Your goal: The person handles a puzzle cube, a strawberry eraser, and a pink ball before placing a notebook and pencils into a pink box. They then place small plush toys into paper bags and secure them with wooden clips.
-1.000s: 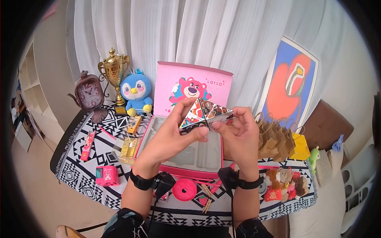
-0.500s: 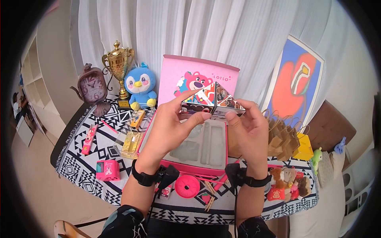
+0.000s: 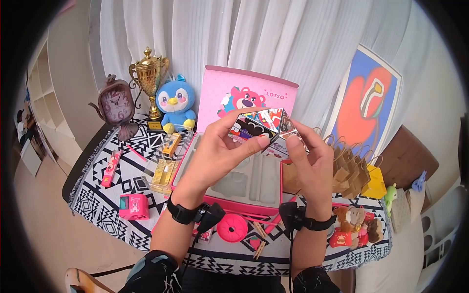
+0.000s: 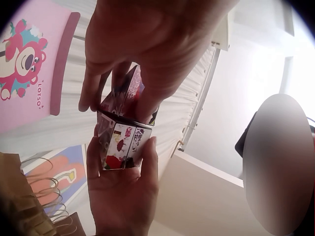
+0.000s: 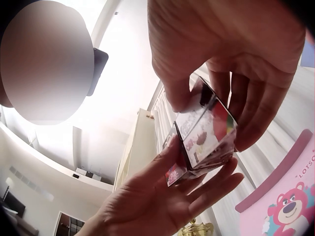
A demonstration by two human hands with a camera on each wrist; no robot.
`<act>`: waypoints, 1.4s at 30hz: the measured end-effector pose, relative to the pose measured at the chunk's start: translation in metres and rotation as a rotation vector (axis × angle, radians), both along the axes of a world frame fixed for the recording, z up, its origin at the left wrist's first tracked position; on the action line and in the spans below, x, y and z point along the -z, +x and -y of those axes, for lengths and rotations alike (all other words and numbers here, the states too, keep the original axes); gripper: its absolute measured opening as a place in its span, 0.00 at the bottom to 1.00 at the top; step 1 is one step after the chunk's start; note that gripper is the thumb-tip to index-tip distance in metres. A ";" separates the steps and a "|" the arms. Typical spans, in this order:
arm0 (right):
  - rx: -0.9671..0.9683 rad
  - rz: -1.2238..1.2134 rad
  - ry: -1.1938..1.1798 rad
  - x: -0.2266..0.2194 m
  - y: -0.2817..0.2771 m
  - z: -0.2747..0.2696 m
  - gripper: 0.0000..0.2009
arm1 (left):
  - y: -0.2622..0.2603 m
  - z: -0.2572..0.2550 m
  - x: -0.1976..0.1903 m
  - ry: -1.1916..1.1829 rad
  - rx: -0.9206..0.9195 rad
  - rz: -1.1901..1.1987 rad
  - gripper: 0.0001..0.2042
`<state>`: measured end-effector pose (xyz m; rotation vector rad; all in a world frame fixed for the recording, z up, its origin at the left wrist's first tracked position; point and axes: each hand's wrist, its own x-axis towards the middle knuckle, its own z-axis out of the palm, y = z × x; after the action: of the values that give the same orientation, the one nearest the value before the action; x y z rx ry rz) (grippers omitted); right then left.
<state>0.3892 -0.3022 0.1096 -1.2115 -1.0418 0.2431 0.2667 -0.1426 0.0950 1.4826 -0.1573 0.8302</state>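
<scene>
Both hands hold a folding picture cube (image 3: 254,128) up in front of the pink box lid, its faces printed with colourful cartoon pictures. My left hand (image 3: 215,149) grips one half, thumb across the front and fingers behind. On the other half is my right hand (image 3: 315,166), pinching with its thumb near the middle seam. The left wrist view shows the two halves of the cube (image 4: 123,145) meeting at an angle along a dark seam. In the right wrist view, the right thumb and fingers pinch the cube's (image 5: 202,132) printed block from opposite sides.
Below the hands lies an open pink box (image 3: 244,188) with a grey moulded insert. A gold trophy (image 3: 149,80), clock (image 3: 117,101) and blue plush (image 3: 177,102) stand back left. Paper bags (image 3: 349,171) and small plush toys (image 3: 359,224) are right; a pink round piece (image 3: 232,228) lies in front.
Both hands have risen and shifted slightly right with the cube. Its halves have turned from two raised peaks to a tilted, more block-like shape, showing different printed faces.
</scene>
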 end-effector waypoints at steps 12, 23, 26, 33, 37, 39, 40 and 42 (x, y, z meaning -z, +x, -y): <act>-0.214 -0.023 0.069 0.000 0.003 -0.003 0.37 | 0.006 -0.010 0.009 -0.123 0.131 0.084 0.33; -0.248 -0.148 -0.012 0.003 0.007 -0.003 0.35 | 0.007 -0.008 0.010 -0.105 0.216 -0.004 0.35; -0.187 -0.105 0.041 0.005 0.004 -0.005 0.31 | 0.009 -0.006 0.010 -0.085 0.185 0.017 0.33; -0.083 -0.066 0.090 0.006 -0.002 -0.010 0.26 | 0.013 -0.015 0.019 -0.068 0.160 -0.010 0.36; -0.101 -0.119 0.095 0.007 0.005 -0.010 0.23 | 0.007 -0.011 0.011 -0.148 0.218 -0.048 0.34; -0.134 -0.153 0.053 0.008 0.008 -0.009 0.22 | 0.006 -0.014 0.013 -0.270 0.341 -0.058 0.33; -0.133 -0.153 0.052 0.008 0.009 -0.009 0.22 | 0.005 -0.014 0.012 -0.270 0.343 -0.058 0.33; -0.156 -0.195 0.054 0.010 0.012 -0.010 0.22 | 0.002 -0.013 0.008 -0.267 0.320 -0.067 0.28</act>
<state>0.4011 -0.2926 0.1000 -1.0366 -0.9665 0.4430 0.2682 -0.1301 0.0872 1.1931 -0.2181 0.5197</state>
